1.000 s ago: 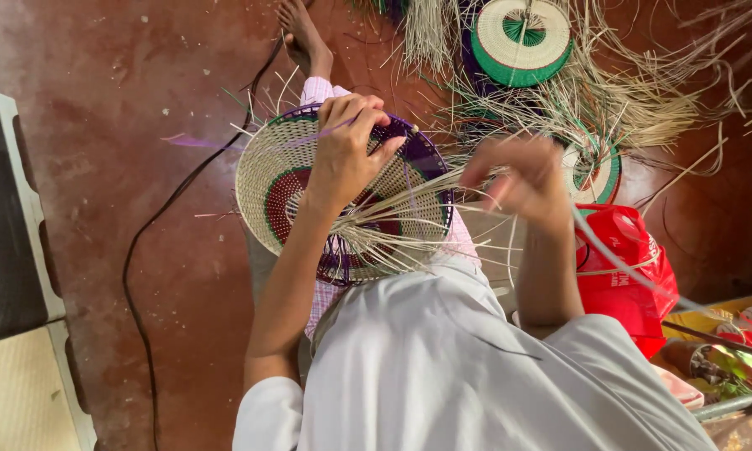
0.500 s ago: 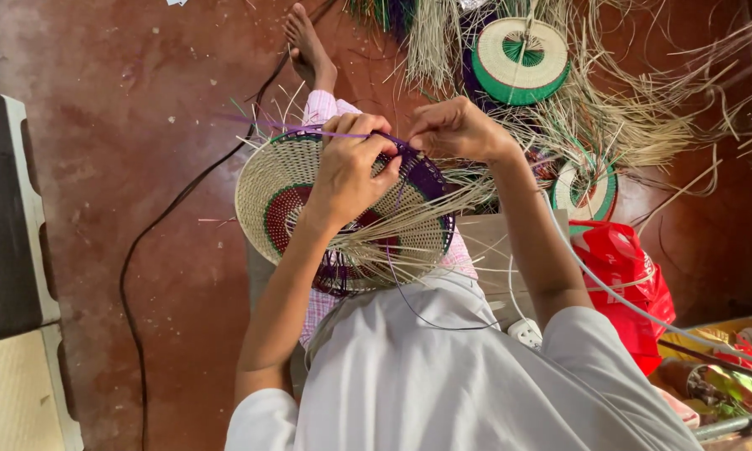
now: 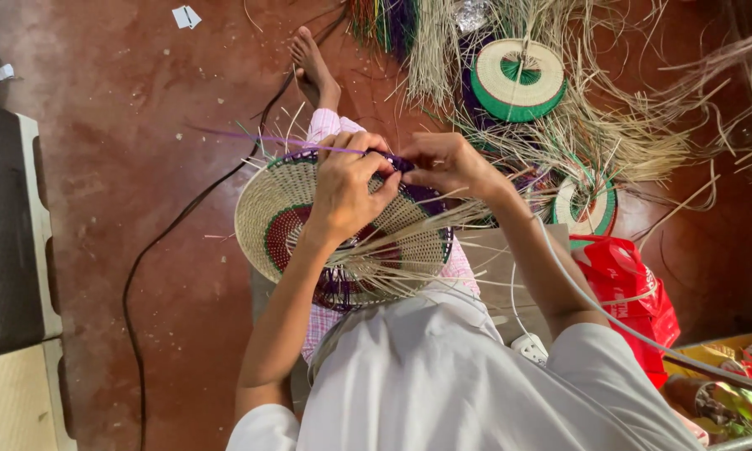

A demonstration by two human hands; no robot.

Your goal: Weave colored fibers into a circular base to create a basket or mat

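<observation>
A round woven basket disc (image 3: pixel 269 219), cream with a red and green centre and a purple rim, rests on my lap. My left hand (image 3: pixel 346 190) grips its far rim, fingers curled over the edge. My right hand (image 3: pixel 444 163) is just right of it, pinching a purple strand (image 3: pixel 250 140) at the rim; the strand runs out to the left. Loose pale straw ends (image 3: pixel 409 263) stick out from the disc's near side.
A cream and green woven disc (image 3: pixel 518 80) lies on a heap of straw (image 3: pixel 635 134) at the top right, a smaller one (image 3: pixel 589 205) below it. A red bag (image 3: pixel 630 292) sits right. A black cable (image 3: pixel 154 250) crosses the reddish floor.
My right hand came in from the right to the rim, next to my left hand. The purple strand now stretches out to the left. The view shifted slightly.
</observation>
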